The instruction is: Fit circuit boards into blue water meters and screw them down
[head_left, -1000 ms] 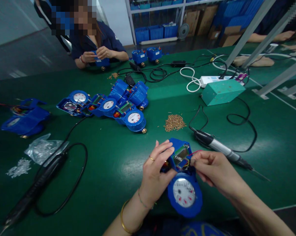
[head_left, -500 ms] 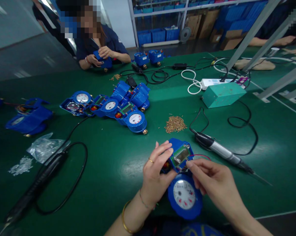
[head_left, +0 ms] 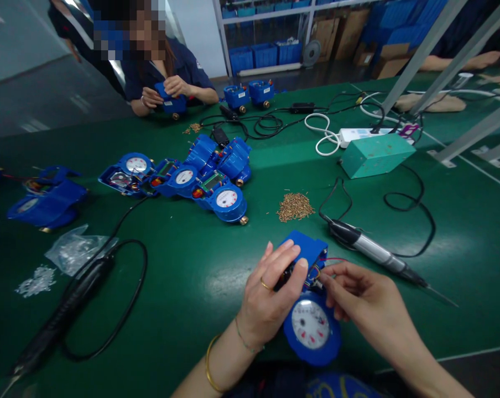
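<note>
A blue water meter (head_left: 312,323) with a round white dial lies on the green table in front of me. Its blue electronics cover (head_left: 306,250) sits tilted over the compartment above the dial. My left hand (head_left: 270,293) grips the meter's left side, thumb and fingers pressing on the cover. My right hand (head_left: 360,296) pinches at the cover's right edge, where red wires (head_left: 337,259) come out. What the right fingertips hold is too small to name.
An electric screwdriver (head_left: 372,251) lies right of the meter, a pile of brass screws (head_left: 295,206) behind it. Several open blue meters (head_left: 200,179) are clustered farther back. Another screwdriver (head_left: 63,309), a plastic bag (head_left: 73,251), a teal box (head_left: 374,155). A person (head_left: 167,77) works across the table.
The cover was open and showed its display board; now it is folded down over the compartment. My left thumb has moved onto it. My right hand stays at its right edge.
</note>
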`<act>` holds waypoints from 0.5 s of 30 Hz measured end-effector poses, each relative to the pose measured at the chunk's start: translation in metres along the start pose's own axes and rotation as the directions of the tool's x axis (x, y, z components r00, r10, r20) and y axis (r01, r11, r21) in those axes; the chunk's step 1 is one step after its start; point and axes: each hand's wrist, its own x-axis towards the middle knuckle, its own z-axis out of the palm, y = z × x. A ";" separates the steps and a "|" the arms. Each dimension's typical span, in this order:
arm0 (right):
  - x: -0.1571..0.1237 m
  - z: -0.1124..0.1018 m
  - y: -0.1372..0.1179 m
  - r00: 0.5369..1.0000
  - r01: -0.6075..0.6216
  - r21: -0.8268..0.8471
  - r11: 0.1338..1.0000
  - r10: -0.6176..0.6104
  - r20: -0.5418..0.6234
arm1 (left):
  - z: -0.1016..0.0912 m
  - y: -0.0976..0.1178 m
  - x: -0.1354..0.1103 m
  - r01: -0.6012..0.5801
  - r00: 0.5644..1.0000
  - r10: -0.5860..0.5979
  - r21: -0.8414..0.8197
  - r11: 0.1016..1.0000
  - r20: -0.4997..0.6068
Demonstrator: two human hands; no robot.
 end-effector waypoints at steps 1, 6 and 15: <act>0.001 0.000 0.000 1.000 -0.013 0.004 1.000 0.013 0.005 | -0.001 0.001 0.002 -0.022 1.000 0.022 0.017 1.000 0.007; 0.005 0.001 -0.002 0.998 -0.062 0.013 0.998 0.062 0.009 | -0.007 0.006 0.010 -0.106 0.994 0.103 0.068 0.992 0.037; 0.008 0.008 -0.005 0.998 -0.002 -0.019 1.000 0.001 -0.065 | -0.004 -0.001 0.006 -0.105 0.994 0.104 0.022 0.994 0.043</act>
